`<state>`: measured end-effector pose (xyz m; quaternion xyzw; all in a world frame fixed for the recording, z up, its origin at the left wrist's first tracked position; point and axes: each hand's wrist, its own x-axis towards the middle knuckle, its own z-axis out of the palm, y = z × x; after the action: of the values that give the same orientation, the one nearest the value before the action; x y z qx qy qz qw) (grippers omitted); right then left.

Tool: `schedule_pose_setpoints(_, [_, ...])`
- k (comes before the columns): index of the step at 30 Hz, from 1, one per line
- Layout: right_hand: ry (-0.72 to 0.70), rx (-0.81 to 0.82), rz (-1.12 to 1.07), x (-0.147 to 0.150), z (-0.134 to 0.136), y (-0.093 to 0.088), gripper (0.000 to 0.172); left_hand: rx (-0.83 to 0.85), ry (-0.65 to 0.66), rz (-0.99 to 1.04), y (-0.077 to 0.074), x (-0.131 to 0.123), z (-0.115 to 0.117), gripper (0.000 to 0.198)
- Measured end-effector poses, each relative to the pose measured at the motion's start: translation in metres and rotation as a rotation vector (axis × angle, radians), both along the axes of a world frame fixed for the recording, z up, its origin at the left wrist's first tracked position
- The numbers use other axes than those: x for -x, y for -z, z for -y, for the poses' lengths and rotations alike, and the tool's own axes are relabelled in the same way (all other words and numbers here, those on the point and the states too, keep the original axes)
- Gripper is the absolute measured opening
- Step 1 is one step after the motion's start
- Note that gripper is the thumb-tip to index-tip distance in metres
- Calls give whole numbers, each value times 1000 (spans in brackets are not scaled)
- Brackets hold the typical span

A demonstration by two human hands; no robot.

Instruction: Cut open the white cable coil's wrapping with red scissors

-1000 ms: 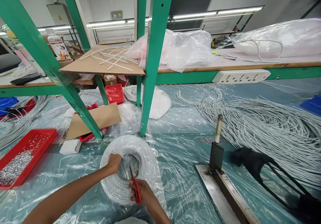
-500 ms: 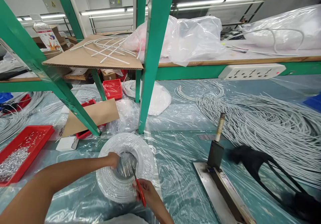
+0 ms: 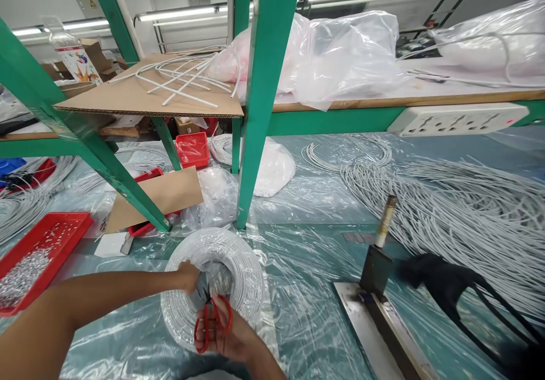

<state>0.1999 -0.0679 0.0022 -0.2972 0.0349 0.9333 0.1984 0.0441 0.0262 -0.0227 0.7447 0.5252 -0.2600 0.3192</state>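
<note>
A wrapped coil of white cable (image 3: pixel 238 258) lies flat on the plastic-covered table in front of me. My left hand (image 3: pixel 188 275) reaches into the coil's centre hole, fingers closed on the plastic wrap there. My right hand (image 3: pixel 223 337) holds red-handled scissors (image 3: pixel 212 317), the handles spread, the blades pointing into the hole next to my left fingers. What the blades touch is hidden.
A green rack post (image 3: pixel 255 118) stands just behind the coil. A red tray of small metal parts (image 3: pixel 29 261) sits at left. A metal post on a steel base (image 3: pixel 377 255) and a black frame (image 3: pixel 451 289) stand at right. Loose white cables (image 3: pixel 460 209) spread far right.
My right hand turned the scissors so the red handles now face up and spread apart, and the blades moved deeper into the coil's centre. The left hand stayed in the hole.
</note>
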Motion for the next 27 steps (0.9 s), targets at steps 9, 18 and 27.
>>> schedule_pose_setpoints(9, [-122,201,47,16,-21,20,67,-43,128,-127,-16,9,-1,13])
schedule_pose_setpoints(18, [-48,285,99,41,-26,20,58,-68,137,-57,-3,16,0,15])
schedule_pose_setpoints(27, [214,407,213,71,-24,10,32,-119,132,-16,-6,18,1,18])
